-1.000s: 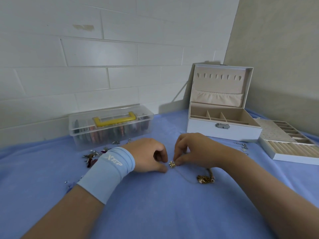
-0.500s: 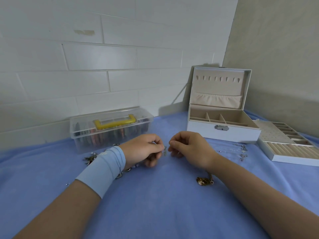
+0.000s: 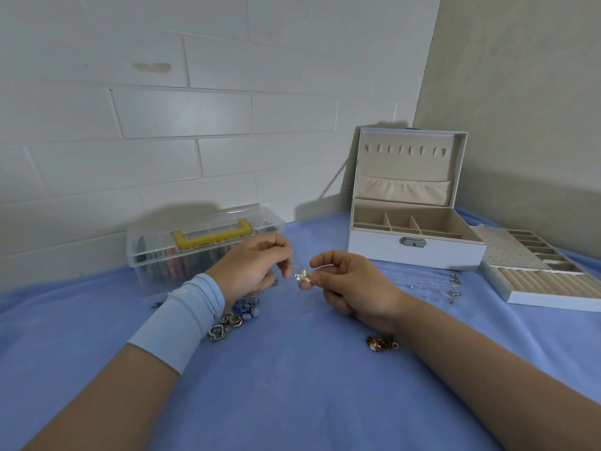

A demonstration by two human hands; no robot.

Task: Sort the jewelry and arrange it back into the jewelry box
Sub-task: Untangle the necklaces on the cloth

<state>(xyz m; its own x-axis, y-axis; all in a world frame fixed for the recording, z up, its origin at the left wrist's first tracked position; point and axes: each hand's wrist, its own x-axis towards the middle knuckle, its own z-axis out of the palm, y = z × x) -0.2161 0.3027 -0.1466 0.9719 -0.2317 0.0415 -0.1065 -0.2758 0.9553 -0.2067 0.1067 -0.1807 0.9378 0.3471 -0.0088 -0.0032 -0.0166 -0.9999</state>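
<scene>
Both hands are raised above the blue cloth at the centre. My left hand, with a light blue wristband, pinches a thin chain at its fingertips. My right hand pinches the same necklace by its small gold pendant. The white jewelry box stands open at the back right, its beige compartments bare. Its removable tray lies to the right of it. A pile of blue and silver charms lies under my left wrist. A gold piece lies by my right wrist.
A clear plastic case with a yellow handle stands at the back left against the tiled wall. Thin silver chains with small pendants lie between the jewelry box and the tray. Blue cloth covers the table.
Both hands have lifted off the cloth with the necklace. They have drawn slightly apart, so the pendant now hangs between their fingertips.
</scene>
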